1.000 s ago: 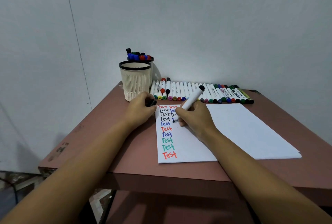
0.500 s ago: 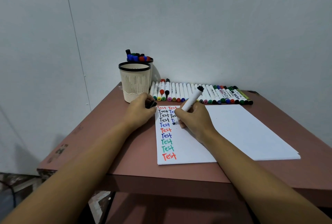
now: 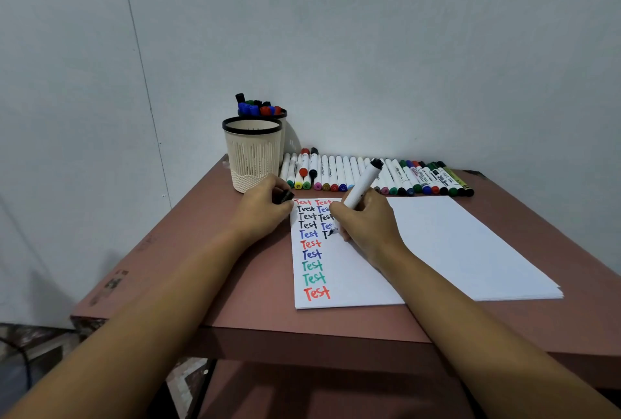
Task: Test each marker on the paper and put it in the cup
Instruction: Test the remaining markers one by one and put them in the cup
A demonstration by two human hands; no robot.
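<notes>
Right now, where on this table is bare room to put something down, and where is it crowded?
Free: the table left of the left forearm; the strip between the paper and the near edge; the paper's blank right half. Crowded: the back edge, with the cup and row of markers, and the paper's top left, by the left hand and right hand.

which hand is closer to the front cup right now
Left. The left hand, holding a cap, sits just in front of the front cup; the right hand is farther right, on the paper, gripping a marker.
</notes>
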